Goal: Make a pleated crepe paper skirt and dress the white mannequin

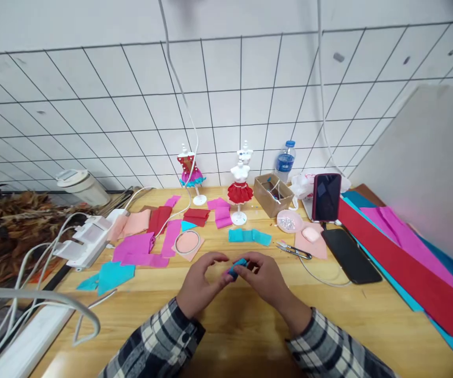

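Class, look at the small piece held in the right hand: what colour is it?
The small piece looks mostly blue; it shows in the head view.

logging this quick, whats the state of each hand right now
Left hand: curved, its thumb at the left end of the small blue piece; whether it grips cannot be told.
Right hand: closed, pinching that piece.

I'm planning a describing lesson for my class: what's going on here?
A person's right hand pinches a small, folded-looking blue piece of thin material above a pale wooden table; the left hand touches the piece. Beyond, a small white dress form wears a gathered red skirt. Silver-bladed snips lie to the right of the hands.
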Tool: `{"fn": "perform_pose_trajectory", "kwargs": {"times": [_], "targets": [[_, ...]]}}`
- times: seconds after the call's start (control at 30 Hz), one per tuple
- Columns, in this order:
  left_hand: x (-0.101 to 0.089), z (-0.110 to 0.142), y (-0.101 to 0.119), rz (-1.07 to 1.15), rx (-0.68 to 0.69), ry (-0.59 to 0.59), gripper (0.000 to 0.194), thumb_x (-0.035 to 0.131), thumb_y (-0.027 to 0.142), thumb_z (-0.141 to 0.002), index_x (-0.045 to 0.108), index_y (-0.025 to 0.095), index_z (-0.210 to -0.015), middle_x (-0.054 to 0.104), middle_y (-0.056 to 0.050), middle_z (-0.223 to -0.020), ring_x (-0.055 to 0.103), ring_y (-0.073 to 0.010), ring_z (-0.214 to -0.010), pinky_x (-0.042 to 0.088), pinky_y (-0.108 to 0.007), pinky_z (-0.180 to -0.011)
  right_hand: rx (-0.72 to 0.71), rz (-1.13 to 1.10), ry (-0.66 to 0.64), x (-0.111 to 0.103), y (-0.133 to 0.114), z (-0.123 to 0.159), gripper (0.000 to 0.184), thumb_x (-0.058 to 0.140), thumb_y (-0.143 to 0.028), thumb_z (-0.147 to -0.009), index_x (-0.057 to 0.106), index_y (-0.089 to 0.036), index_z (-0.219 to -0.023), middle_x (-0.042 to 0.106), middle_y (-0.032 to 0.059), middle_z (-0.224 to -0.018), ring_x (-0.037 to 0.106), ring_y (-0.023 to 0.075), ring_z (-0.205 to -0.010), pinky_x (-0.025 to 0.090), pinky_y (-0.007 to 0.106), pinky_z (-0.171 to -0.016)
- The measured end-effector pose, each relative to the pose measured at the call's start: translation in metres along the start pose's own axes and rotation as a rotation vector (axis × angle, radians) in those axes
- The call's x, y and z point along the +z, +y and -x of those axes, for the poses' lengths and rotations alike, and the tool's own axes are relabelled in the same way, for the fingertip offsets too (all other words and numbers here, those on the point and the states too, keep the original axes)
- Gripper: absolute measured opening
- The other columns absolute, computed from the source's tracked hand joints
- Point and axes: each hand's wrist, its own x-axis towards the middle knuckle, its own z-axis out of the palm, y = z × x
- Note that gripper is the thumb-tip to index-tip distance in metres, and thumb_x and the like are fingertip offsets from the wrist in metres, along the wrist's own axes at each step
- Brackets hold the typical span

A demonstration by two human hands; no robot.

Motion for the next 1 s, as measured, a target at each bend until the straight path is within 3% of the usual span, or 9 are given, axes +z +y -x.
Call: {"fn": "perform_pose_trajectory", "kwargs": {"times": [0.07,0.17,0.33,0.47,0.53,0.6,0.7,0.87,1.0], "targets": [[-0.006,0.001,0.010,-0.183,0.056,0.005,0.032,0.079,0.041,-0.072,0.072,0.021,-0.096,0.074,-0.007,-0.101,0.066,-0.0246,-0.098,0.048,-0.037,-0.090,-0.022,0.071,0.010,-0.002,-0.007,0.003,0.017,0.073,-0.035,-0.079,0.077,-0.019,-0.085,0.073,0.0024,-0.076,0.057,0.0124,-0.060,0.044,0.024,-0.057],[-0.010,0.003,0.019,-0.202,0.040,-0.031,0.024,0.075,0.040,-0.076,0.075,0.022,-0.091,0.077,-0.005,-0.085,0.069,-0.0221,-0.083,0.052,-0.035,-0.081,-0.070,0.127,-0.007,-0.003,-0.014,0.007,0.015,0.070,-0.035,-0.082,0.076,-0.021,-0.081,0.074,0.0019,-0.073,0.061,0.0135,-0.063,0.046,0.024,-0.059],[-0.010,0.004,0.016,0.030,-0.099,0.008,0.025,0.073,0.042,-0.078,0.075,0.018,-0.082,0.076,-0.005,-0.078,0.068,-0.0206,-0.075,0.053,-0.032,-0.074,0.008,0.003,0.034,-0.001,-0.012,0.006,0.025,0.073,-0.041,-0.076,0.073,-0.019,-0.088,0.074,0.0054,-0.079,0.066,0.0180,-0.069,0.048,0.025,-0.051],[-0.009,0.007,0.011,0.338,-0.190,0.067,0.035,0.076,0.048,-0.075,0.071,0.016,-0.086,0.075,-0.005,-0.080,0.067,-0.0183,-0.075,0.054,-0.031,-0.073,0.051,-0.095,0.026,-0.004,-0.009,0.001,0.028,0.070,-0.042,-0.075,0.071,-0.017,-0.088,0.070,0.0044,-0.073,0.063,0.0169,-0.062,0.043,0.023,-0.044],[-0.008,0.009,0.013,0.431,-0.192,0.085,0.037,0.078,0.048,-0.074,0.070,0.016,-0.092,0.074,-0.005,-0.085,0.068,-0.0178,-0.079,0.054,-0.031,-0.077,0.038,-0.085,-0.006,-0.008,-0.011,-0.002,0.025,0.069,-0.040,-0.076,0.071,-0.018,-0.087,0.068,0.0025,-0.068,0.060,0.0151,-0.057,0.042,0.023,-0.044],[-0.008,0.009,0.016,0.458,-0.173,0.013,0.044,0.078,0.046,-0.075,0.068,0.017,-0.107,0.075,-0.007,-0.094,0.069,-0.0196,-0.089,0.053,-0.032,-0.083,0.000,-0.025,-0.044,-0.011,-0.017,-0.005,0.020,0.067,-0.037,-0.078,0.071,-0.018,-0.086,0.068,0.0019,-0.069,0.060,0.0143,-0.058,0.042,0.023,-0.047],[-0.009,0.005,0.021,0.352,-0.130,-0.070,0.047,0.076,0.043,-0.078,0.067,0.017,-0.116,0.074,-0.010,-0.106,0.067,-0.0231,-0.101,0.050,-0.037,-0.091,-0.067,0.089,-0.093,-0.015,-0.026,-0.008,0.015,0.064,-0.032,-0.081,0.071,-0.019,-0.083,0.068,0.0013,-0.068,0.059,0.0137,-0.060,0.042,0.023,-0.051],[-0.011,0.000,0.027,0.204,-0.093,0.023,0.030,0.073,0.043,-0.079,0.070,0.015,-0.087,0.072,-0.006,-0.085,0.065,-0.0194,-0.080,0.052,-0.033,-0.079,-0.149,0.137,-0.103,-0.017,-0.036,-0.012,0.020,0.059,-0.023,-0.079,0.073,-0.019,-0.093,0.068,0.0008,-0.071,0.051,0.0100,-0.053,0.038,0.022,-0.048],[-0.009,0.001,0.038,0.124,-0.055,0.068,0.026,0.070,0.041,-0.082,0.067,0.016,-0.080,0.070,-0.005,-0.081,0.063,-0.0182,-0.079,0.050,-0.032,-0.079,-0.173,0.045,-0.172,-0.016,-0.036,-0.013,0.028,0.058,-0.026,-0.082,0.071,-0.020,-0.105,0.071,0.0037,-0.081,0.060,0.0134,-0.063,0.042,0.022,-0.050]]}}
